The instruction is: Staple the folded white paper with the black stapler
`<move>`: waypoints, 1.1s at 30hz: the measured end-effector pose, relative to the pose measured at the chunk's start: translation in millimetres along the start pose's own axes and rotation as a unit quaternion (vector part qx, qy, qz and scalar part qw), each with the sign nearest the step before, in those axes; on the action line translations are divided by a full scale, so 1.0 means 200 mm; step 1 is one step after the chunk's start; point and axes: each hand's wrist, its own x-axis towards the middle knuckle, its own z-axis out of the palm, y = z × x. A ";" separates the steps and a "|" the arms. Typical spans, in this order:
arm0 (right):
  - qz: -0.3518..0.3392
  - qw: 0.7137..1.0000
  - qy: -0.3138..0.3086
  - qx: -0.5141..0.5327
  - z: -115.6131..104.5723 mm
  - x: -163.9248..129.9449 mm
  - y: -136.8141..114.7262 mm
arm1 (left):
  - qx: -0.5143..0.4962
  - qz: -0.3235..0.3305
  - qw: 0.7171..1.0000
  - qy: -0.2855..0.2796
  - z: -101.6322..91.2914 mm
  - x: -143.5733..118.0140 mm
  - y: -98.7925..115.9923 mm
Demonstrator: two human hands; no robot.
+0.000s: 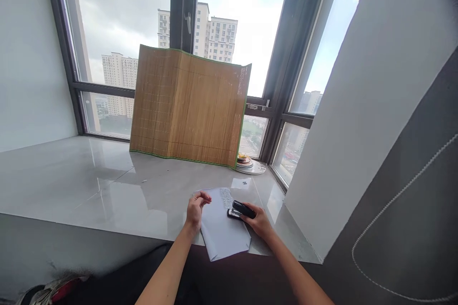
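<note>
Both hands are seen at the near edge of the desk (89,186), a glossy grey stone sill below the window. The right hand (259,221) is closed over a black stapler (242,210), with the fingers laid across its near end; the stapler is set on the right edge of a stack of white paper (222,228). The left hand (195,209) is placed at the left edge of the same paper, its fingers loosely curled and the fingertips raised slightly off the sheet. Whether the heel of that hand presses on the paper cannot be told.

The paper is laid at an angle, and its near corner overhangs the near edge of the desk. A block of small print or perforation is visible at the far end of the top sheet, just beside the stapler.

A folded bamboo mat (189,107) with green edging is stood upright at the far side of the desk, against the window (118,14). A small stack of plates (248,164) is located to the right of the mat, at its lower right corner. Tall apartment buildings (214,33) and an overcast sky are seen through the glass. A white wall panel (375,81) is positioned at the right, and a beaded cord (393,205) hangs across a dark surface at the near right.
</note>
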 end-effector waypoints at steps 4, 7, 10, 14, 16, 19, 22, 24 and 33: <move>0.043 0.996 0.070 -0.042 -0.21 -0.10 0.06 | -0.211 -0.052 0.975 -0.042 -0.01 -0.03 0.05; 0.078 0.987 0.115 -0.078 -0.29 -0.11 0.05 | -0.295 -0.072 0.951 -0.063 -0.03 -0.05 0.07; 0.062 0.992 0.100 -0.053 -0.25 -0.09 -0.02 | -0.336 -0.069 0.937 -0.061 -0.06 -0.06 0.08; 0.012 0.999 -0.018 -0.030 -0.09 -0.07 -0.12 | -0.363 -0.080 0.926 -0.067 -0.09 -0.07 0.06; 0.000 0.998 -0.028 -0.057 -0.03 -0.09 -0.13 | -0.363 -0.088 0.924 -0.081 -0.10 -0.07 0.05; 0.005 0.995 0.009 -0.103 0.00 -0.13 -0.11 | -0.356 -0.099 0.924 -0.098 -0.10 -0.07 0.05; 0.063 0.982 0.074 -0.162 -0.02 -0.16 -0.08 | -0.361 -0.107 0.921 -0.096 -0.09 -0.08 0.06; 0.091 0.973 0.094 -0.190 -0.03 -0.17 -0.07 | -0.367 -0.112 0.919 -0.091 -0.09 -0.08 0.07; 0.089 0.987 0.095 -0.097 -0.22 0.05 0.00 | -0.389 -0.106 0.910 -0.095 -0.08 -0.09 0.07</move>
